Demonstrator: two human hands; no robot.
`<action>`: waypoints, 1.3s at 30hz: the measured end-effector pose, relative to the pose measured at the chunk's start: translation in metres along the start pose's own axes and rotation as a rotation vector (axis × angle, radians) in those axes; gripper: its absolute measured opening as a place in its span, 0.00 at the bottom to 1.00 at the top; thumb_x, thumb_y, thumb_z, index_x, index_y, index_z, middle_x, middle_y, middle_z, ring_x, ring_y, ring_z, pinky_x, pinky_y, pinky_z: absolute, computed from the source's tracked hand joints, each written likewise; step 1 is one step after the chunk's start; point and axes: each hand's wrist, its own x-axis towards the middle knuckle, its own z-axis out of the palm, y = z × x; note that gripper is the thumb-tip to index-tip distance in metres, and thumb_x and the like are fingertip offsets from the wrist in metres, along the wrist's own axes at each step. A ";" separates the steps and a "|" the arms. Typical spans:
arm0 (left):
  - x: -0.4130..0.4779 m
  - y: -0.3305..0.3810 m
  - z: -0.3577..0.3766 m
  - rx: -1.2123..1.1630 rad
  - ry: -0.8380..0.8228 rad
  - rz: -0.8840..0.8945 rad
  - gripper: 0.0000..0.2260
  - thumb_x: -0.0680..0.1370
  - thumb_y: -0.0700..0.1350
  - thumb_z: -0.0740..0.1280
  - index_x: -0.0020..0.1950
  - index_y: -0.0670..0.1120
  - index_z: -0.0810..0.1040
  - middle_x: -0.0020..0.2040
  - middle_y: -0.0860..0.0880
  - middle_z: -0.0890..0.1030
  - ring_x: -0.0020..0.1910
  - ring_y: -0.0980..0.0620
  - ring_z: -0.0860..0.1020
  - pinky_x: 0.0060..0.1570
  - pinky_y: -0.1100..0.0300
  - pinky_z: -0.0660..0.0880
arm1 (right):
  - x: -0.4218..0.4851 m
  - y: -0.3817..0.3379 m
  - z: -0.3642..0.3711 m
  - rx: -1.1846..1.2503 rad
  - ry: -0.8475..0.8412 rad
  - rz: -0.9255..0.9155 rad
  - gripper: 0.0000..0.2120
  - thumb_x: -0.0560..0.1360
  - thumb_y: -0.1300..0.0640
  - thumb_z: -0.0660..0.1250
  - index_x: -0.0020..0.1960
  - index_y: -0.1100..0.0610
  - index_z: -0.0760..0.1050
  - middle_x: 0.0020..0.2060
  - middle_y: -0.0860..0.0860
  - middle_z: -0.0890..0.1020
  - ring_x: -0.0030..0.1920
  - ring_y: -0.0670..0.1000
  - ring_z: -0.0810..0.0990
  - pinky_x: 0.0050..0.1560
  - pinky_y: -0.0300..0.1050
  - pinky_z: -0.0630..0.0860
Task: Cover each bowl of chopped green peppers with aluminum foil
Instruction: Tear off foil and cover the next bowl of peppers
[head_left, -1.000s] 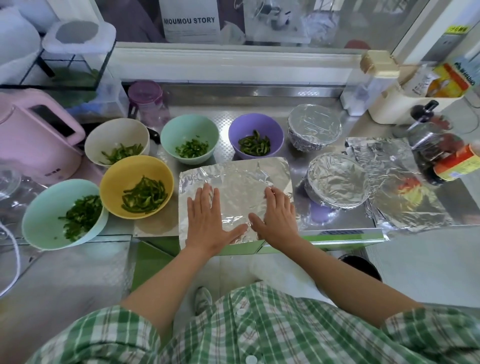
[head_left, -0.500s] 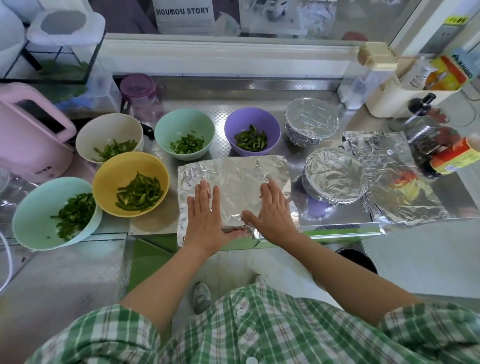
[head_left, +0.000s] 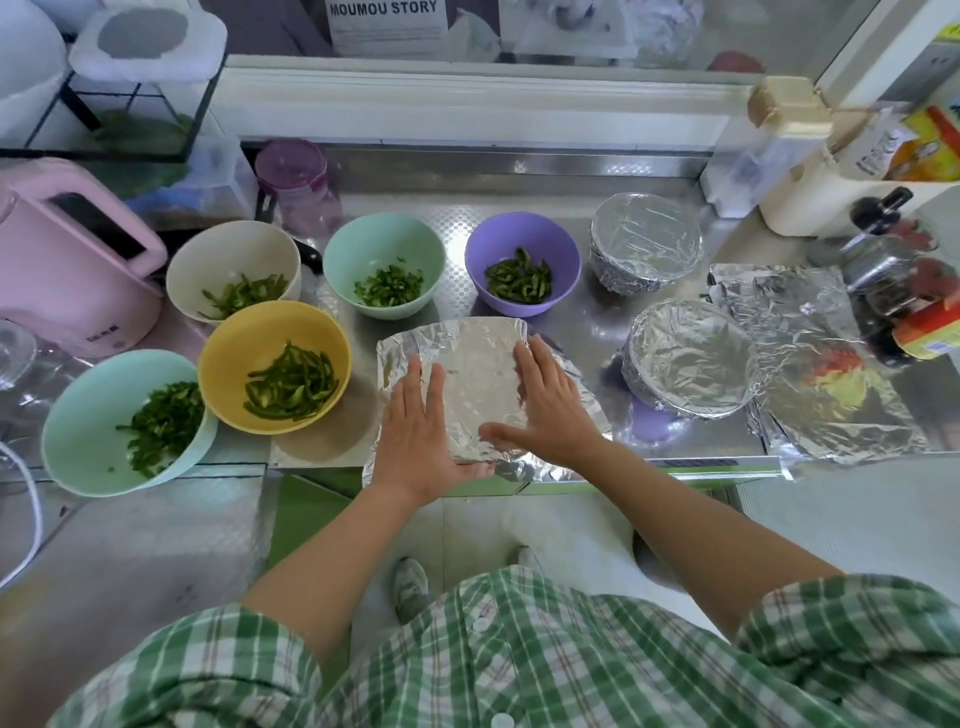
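The left hand (head_left: 415, 431) and right hand (head_left: 545, 410) both lie flat on the foil sheet (head_left: 467, 358), fingers straight and close together, palms pressing it onto the steel counter (head_left: 519, 182). Neither hand grips anything, though the left thumb sits at the sheet's near edge and may be tucked beneath it; the view is too poor to tell. That near edge hangs slightly over the counter's front lip.

The yellow bowl (head_left: 228, 343) stands just left of the sheet, and the purple bowl (head_left: 493, 244) sits just beyond its far edge. To the right a narrow strip of bare steel separates it from a foil-covered bowl (head_left: 691, 358). A second covered bowl (head_left: 647, 234) stands behind that. Three more open bowls of peppers stand to the left: mint (head_left: 363, 249), cream (head_left: 218, 260) and pale blue-green (head_left: 83, 415).
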 end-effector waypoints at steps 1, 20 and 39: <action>0.001 0.000 -0.001 -0.001 0.001 -0.007 0.63 0.59 0.79 0.56 0.81 0.40 0.45 0.80 0.36 0.45 0.79 0.39 0.45 0.77 0.46 0.45 | 0.000 0.001 0.000 0.009 -0.001 -0.006 0.58 0.66 0.25 0.61 0.79 0.58 0.40 0.79 0.54 0.42 0.79 0.52 0.42 0.76 0.51 0.44; 0.010 -0.001 0.001 -0.187 0.001 -0.019 0.66 0.57 0.67 0.77 0.79 0.37 0.45 0.76 0.31 0.53 0.76 0.34 0.54 0.74 0.43 0.59 | 0.008 -0.001 0.003 0.393 0.100 0.121 0.53 0.65 0.27 0.61 0.78 0.58 0.51 0.68 0.54 0.65 0.68 0.53 0.66 0.68 0.54 0.67; 0.023 -0.008 -0.011 -0.181 -0.057 0.059 0.67 0.57 0.61 0.82 0.79 0.35 0.45 0.78 0.34 0.52 0.77 0.37 0.52 0.76 0.44 0.55 | 0.002 0.020 0.005 0.132 -0.029 -0.055 0.69 0.54 0.40 0.79 0.79 0.55 0.36 0.72 0.53 0.55 0.61 0.54 0.72 0.55 0.58 0.77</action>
